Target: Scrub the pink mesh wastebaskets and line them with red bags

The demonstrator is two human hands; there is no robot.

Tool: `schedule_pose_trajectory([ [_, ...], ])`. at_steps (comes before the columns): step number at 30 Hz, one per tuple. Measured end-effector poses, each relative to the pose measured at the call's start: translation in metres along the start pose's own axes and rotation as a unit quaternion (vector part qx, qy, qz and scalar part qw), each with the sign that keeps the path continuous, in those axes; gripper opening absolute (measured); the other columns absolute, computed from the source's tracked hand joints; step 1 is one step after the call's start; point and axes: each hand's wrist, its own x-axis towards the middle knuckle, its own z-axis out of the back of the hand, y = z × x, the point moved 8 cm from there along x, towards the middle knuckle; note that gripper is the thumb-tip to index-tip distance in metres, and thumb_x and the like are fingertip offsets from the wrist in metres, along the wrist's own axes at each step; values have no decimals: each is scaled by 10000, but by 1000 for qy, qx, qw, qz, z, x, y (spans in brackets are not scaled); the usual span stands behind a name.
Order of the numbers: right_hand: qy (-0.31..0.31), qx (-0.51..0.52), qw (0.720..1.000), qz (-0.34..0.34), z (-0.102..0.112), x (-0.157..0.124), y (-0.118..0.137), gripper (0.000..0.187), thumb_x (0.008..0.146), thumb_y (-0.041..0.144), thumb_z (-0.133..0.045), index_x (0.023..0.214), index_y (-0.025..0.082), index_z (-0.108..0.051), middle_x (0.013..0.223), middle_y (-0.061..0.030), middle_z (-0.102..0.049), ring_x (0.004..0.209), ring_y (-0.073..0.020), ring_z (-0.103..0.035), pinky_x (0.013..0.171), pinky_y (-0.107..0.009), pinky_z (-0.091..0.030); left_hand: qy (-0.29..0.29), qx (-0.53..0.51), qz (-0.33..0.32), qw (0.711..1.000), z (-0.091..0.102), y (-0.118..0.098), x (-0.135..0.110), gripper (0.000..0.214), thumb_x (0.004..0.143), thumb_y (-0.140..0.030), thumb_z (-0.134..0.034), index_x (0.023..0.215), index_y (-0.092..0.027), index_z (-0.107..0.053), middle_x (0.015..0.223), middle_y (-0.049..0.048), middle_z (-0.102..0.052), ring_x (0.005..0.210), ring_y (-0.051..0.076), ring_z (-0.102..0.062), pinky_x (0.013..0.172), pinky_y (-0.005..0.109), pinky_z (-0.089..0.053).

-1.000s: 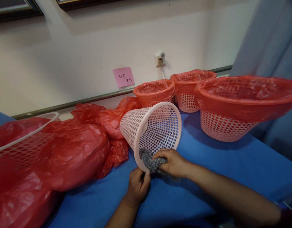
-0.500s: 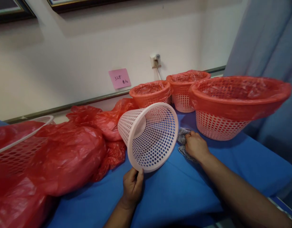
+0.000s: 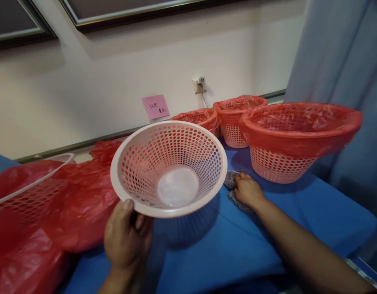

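A pale pink perforated plastic basket [image 3: 178, 185] is tilted with its mouth toward me, held above the blue-covered table. My left hand [image 3: 127, 232] grips its rim at the lower left, thumb over the edge and fingers beneath. To the right, my right hand [image 3: 248, 190] is closed on a crumpled grey cloth [image 3: 234, 185] lying on the table. Inside the basket only its bare holes and flat bottom show.
Baskets lined with red bags stand at the back: a large one [image 3: 280, 163], a middle one [image 3: 234, 134] and one partly hidden [image 3: 203, 116]. Red plastic bags [image 3: 81, 204] and another basket [image 3: 32, 196] fill the left. A pink note [image 3: 155, 107] and socket [image 3: 199, 85] are on the wall.
My left hand has lifted the pink basket off the table and turned it, so its mouth now faces up toward me. My right hand stays on the cloth in nearly the same place.
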Motion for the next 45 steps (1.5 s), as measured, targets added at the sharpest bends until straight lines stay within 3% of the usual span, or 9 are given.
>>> schedule_pose_trajectory([
  [3, 11, 1, 1000, 8, 0, -2, -3, 326, 848, 160, -517, 1133, 117, -670, 1196, -166, -642, 1116, -285, -604, 922, -347, -449, -24, -100, 51, 993, -14, -7, 19, 320, 922, -283, -564, 646, -206, -422, 429, -109, -259, 340, 48, -158, 327, 143, -219],
  [8, 34, 3, 999, 14, -1, -8, -5, 279, 831, 187, -533, 1058, 142, -689, 1165, -153, -681, 1059, -265, -650, 893, -337, -464, -4, -155, 122, 980, -33, 21, 41, 349, 907, -278, -586, 622, -202, -399, 422, -126, -250, 324, 39, -146, 353, 155, -292],
  [19, 59, 16, 997, -44, -9, -38, -26, 318, 850, 269, -506, 1091, 179, -693, 1169, -131, -708, 1026, -273, -694, 842, -351, -492, 67, -116, 149, 980, -52, 51, 37, 462, 862, -505, -691, 655, -187, -427, 441, -114, -357, 341, 21, -251, 361, 139, -234],
  [27, 42, 94, 993, -60, -22, -46, -49, 445, 846, 271, -493, 1252, 187, -654, 1300, -81, -669, 1159, -259, -648, 984, -356, -474, 74, 99, 210, 970, -20, 166, -17, 493, 826, -644, -618, 669, -203, -463, 475, -94, -398, 377, 51, -284, 374, 181, -209],
  [30, 32, 116, 991, -58, -22, -47, -51, 419, 831, 279, -493, 1203, 198, -668, 1255, -66, -689, 1112, -258, -666, 967, -367, -482, 113, 129, 216, 961, -20, 189, -30, 512, 795, -666, -635, 643, -197, -495, 453, -89, -406, 368, 57, -287, 375, 192, -204],
  [34, 15, 145, 988, -48, -20, -62, -53, 433, 817, 315, -478, 1182, 175, -663, 1223, -83, -704, 1098, -280, -672, 965, -395, -484, 156, 171, 197, 953, -21, 188, -38, 453, 855, -608, -585, 677, -197, -520, 476, -85, -423, 396, 70, -329, 414, 197, -269],
  [38, 71, 225, 971, -30, -24, -91, -43, 386, 804, 326, -482, 1120, 219, -678, 1061, -48, -740, 973, -267, -698, 884, -384, -515, 195, 221, 175, 939, -15, 181, -49, 350, 884, -471, -570, 671, -196, -524, 514, -66, -478, 446, 89, -414, 472, 207, -341],
  [41, 120, 289, 949, 43, -20, -114, -9, 331, 829, 293, -491, 1101, 237, -671, 1016, -32, -722, 973, -247, -684, 886, -369, -517, 200, 266, 148, 931, -2, 173, -52, 272, 873, -401, -572, 707, -186, -578, 564, -50, -524, 508, 106, -474, 524, 217, -384],
  [45, 139, 334, 919, 158, -6, -135, 62, 331, 842, 215, -529, 1150, 238, -647, 1060, -42, -687, 1015, -226, -654, 931, -366, -512, 157, 336, 96, 924, 35, 154, -36, 267, 881, -408, -544, 754, -183, -611, 652, -26, -581, 602, 131, -537, 595, 236, -427],
])
